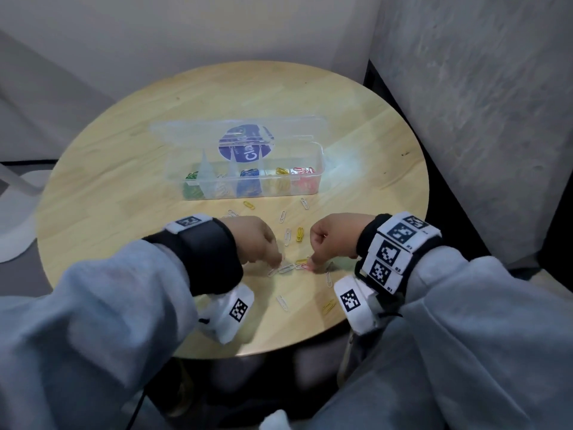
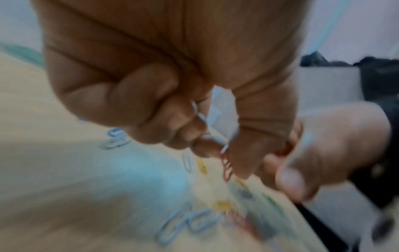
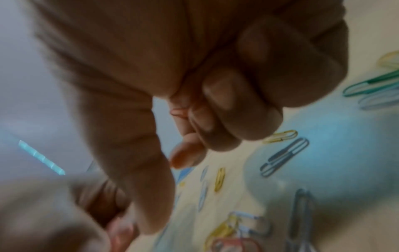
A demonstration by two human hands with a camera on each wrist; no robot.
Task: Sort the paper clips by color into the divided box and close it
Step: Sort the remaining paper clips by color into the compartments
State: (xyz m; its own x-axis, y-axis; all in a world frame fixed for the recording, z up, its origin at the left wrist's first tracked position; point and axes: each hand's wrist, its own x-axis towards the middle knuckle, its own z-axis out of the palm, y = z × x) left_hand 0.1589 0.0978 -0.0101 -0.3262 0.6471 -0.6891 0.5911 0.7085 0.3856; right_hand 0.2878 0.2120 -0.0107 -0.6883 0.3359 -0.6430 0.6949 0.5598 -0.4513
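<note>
While the round tabletop (image 1: pixel 124 144) carries the clear divided box (image 1: pixel 248 181) at its centre, lid open and colours already in their compartments, loose paper clips (image 1: pixel 286 235) lie scattered toward the near edge. Both hands work there: the left hand (image 1: pixel 254 240) pinches a red clip (image 2: pixel 225 168) with white ones tucked in its curled fingers; the right hand (image 1: pixel 328 237) holds a reddish clip (image 3: pixel 179 110). Mixed handfuls risk landing in wrong compartments, or tangled clips (image 1: pixel 290 267) may slip off the edge.
</note>
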